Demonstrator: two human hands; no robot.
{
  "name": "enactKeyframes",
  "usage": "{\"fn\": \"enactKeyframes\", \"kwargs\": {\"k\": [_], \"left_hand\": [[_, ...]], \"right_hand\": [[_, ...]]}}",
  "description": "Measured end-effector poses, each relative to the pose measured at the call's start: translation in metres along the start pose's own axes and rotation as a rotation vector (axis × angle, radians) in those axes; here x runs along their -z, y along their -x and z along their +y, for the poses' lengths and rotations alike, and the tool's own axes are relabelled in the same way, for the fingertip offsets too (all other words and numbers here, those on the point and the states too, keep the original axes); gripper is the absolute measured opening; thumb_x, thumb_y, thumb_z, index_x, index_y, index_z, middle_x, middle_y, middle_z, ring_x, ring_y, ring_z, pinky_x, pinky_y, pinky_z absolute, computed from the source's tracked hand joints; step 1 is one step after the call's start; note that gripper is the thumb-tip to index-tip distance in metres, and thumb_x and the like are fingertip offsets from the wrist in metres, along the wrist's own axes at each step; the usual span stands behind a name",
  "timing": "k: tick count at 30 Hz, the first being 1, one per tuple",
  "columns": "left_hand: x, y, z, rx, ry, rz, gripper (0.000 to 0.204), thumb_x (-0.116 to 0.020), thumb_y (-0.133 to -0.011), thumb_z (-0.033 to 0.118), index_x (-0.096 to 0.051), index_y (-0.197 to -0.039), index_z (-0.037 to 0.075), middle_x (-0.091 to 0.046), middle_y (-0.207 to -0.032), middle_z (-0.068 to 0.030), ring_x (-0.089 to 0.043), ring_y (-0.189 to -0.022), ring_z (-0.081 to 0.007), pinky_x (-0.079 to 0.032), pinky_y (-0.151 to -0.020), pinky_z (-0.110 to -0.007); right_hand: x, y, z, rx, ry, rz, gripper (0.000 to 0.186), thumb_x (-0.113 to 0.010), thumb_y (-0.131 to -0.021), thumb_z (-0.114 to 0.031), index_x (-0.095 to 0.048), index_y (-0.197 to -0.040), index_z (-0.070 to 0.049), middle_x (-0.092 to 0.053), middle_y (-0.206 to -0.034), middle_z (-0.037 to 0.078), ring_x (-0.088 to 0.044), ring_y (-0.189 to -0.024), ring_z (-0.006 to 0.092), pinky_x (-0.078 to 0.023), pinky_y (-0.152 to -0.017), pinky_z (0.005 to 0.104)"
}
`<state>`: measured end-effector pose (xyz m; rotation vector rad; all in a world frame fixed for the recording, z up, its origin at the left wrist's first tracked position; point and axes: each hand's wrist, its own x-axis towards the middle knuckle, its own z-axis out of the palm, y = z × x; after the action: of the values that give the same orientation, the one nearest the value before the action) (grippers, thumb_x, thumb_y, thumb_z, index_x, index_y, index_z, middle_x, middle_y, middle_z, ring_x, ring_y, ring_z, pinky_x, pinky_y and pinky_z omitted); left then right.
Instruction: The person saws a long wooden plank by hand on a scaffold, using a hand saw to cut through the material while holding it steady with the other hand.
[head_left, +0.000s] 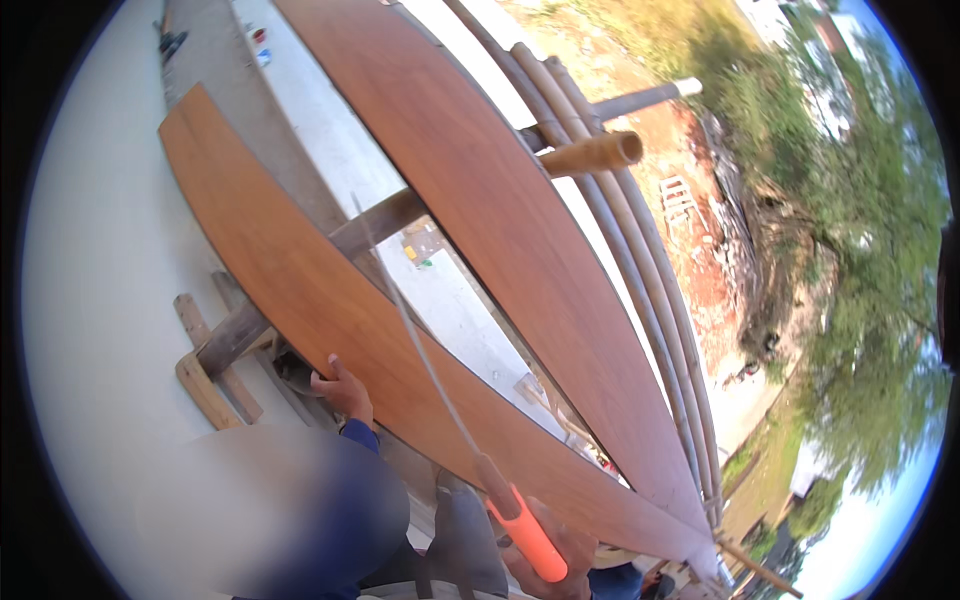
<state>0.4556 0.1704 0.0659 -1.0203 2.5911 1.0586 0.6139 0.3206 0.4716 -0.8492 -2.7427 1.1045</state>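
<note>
My left hand (347, 392), at the end of a blue sleeve, grips the near left edge of a long reddish-brown wooden plank (300, 265). Its thumb lies along the board, while the fingertips curl at the edge and are partly hidden. Low in the view, my right hand (560, 555) is closed round a bright orange handle. From that handle a long, thin tool (425, 350) runs up and left across the plank. Motion blur and a narrow outline conceal its kind. A second wide brown plank (500, 220) lies to the right, its near end close to the first.
A round pole (375, 225) crosses under the planks, and its open end (625, 148) juts out at right. Several long poles (640, 270) run beside the right plank. Wooden pieces (212, 390) stand by the pale wall at left. Trees and reddish ground are beyond.
</note>
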Motion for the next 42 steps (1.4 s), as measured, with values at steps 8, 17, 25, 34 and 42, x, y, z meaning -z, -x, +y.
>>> {"fn": "enactKeyframes", "kwargs": {"k": [8, 17, 25, 34, 42], "left_hand": [[0.022, 0.028, -0.038, 0.132, 0.153, -0.521, 0.076, -0.061, -0.101, 0.051, -0.036, -0.152, 0.0, -0.055, -0.139, -0.028, -0.065, -0.117, -0.0359, -0.057, -0.089, -0.044], [0.001, 0.038, -0.032, 0.051, 0.045, -0.758, 0.07, -0.058, -0.103, 0.049, -0.039, -0.151, 0.001, -0.056, -0.138, -0.0231, -0.064, -0.117, -0.0332, -0.056, -0.089, -0.041], [0.008, 0.02, -0.038, 0.071, 0.089, -0.781, 0.065, -0.056, -0.105, 0.047, -0.042, -0.15, 0.002, -0.058, -0.137, -0.0186, -0.064, -0.117, -0.0308, -0.055, -0.09, -0.039], [0.024, -0.021, -0.052, 0.083, 0.406, -0.401, 0.044, -0.053, -0.108, 0.04, -0.057, -0.126, 0.0, -0.064, -0.121, -0.0109, -0.063, -0.111, -0.0213, -0.048, -0.098, -0.031], [0.025, -0.164, 0.006, 0.184, 0.572, -0.147, 0.062, -0.068, -0.098, 0.047, -0.061, -0.127, -0.007, -0.067, -0.117, -0.0165, -0.064, -0.107, -0.0244, -0.051, -0.088, -0.037]], "right_hand": [[0.001, 0.107, 0.056, -0.127, -0.618, 0.253, 0.052, -0.069, -0.096, -0.031, -0.058, -0.138, -0.001, -0.07, -0.113, 0.014, -0.067, -0.085, 0.0353, -0.054, -0.082, 0.0449], [0.001, 0.148, 0.067, -0.177, -0.659, 0.395, 0.059, -0.066, -0.099, -0.037, -0.052, -0.144, -0.002, -0.068, -0.121, 0.016, -0.067, -0.094, 0.0356, -0.052, -0.085, 0.0436], [-0.004, 0.145, 0.078, -0.097, -0.751, 0.352, 0.058, -0.066, -0.098, -0.033, -0.052, -0.144, -0.001, -0.07, -0.117, 0.017, -0.068, -0.09, 0.0366, -0.054, -0.081, 0.0438], [0.021, 0.112, 0.068, -0.113, -0.368, 0.052, 0.063, -0.076, -0.091, -0.038, -0.061, -0.134, 0.005, -0.073, -0.117, 0.018, -0.075, -0.092, 0.0292, -0.06, -0.079, 0.0342], [-0.028, 0.046, 0.058, -0.146, -0.413, -0.139, 0.067, -0.072, -0.094, -0.044, -0.06, -0.135, 0.008, -0.071, -0.109, 0.013, -0.068, -0.088, 0.0219, -0.055, -0.075, 0.0328]]}}
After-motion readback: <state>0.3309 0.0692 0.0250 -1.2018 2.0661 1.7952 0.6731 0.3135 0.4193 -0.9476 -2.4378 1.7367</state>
